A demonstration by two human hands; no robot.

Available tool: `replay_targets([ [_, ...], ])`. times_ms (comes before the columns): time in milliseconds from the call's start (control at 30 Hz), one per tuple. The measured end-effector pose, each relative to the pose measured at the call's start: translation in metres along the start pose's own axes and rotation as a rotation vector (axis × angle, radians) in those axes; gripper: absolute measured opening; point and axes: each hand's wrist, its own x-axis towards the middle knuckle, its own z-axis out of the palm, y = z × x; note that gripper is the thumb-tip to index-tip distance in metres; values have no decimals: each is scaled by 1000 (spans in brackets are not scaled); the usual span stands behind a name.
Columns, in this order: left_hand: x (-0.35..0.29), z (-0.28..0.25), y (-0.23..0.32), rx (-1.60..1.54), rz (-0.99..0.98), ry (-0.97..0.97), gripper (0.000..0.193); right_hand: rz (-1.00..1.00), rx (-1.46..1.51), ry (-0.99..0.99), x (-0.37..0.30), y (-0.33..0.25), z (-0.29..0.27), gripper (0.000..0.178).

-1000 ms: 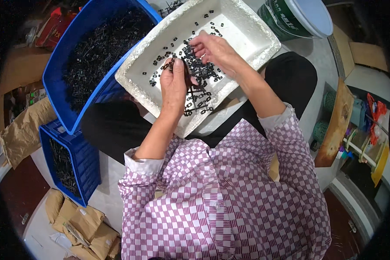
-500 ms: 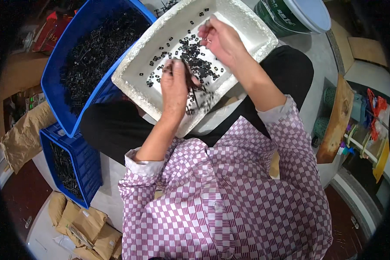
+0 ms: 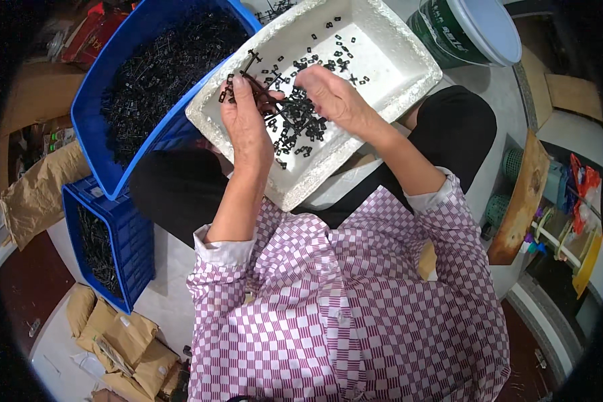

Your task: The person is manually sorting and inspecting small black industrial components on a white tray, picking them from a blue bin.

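Now the left hand holds a bunch of black sticks. It is partly closed, with its thumb pressed on top of them. Some poke out past the thumb, over the left edge of the white box. The right hand is just beside it, above the box. Its fingers are half curled and point toward the left hand, but I cannot tell if they have hold of anything. Lots of small black bits lie on the bottom of the box, most in a heap close to the two hands, with some loose ones near the far side. The box sits at a slant between knees in black pants. On the left, a big blue tub has a huge pile of black pieces. A smaller blue crate near it has more. A green pail stands by the box's right corner.
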Motion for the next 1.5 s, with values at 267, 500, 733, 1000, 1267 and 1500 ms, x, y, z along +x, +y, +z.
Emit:
replay_targets([
  [267,-3,2,0,-32,-22,-38,28,-202,-144,62,1,2,12,36],
  [500,-6,4,5,-27,-62,0,27,-161,-263,86,-6,-9,14,18],
  [733,-2,2,1,-46,-278,1,25,-341,-204,268,3,6,18,15],
  [1000,-5,-4,-7,-153,-581,-156,23,-223,-156,288,8,6,13,16],
  [1267,-2,-6,-7,-465,-696,-242,22,-284,-154,391,13,8,17,18],
  [1500,-3,-9,-17,-769,-685,-474,23,61,267,421,36,11,-11,17],
])
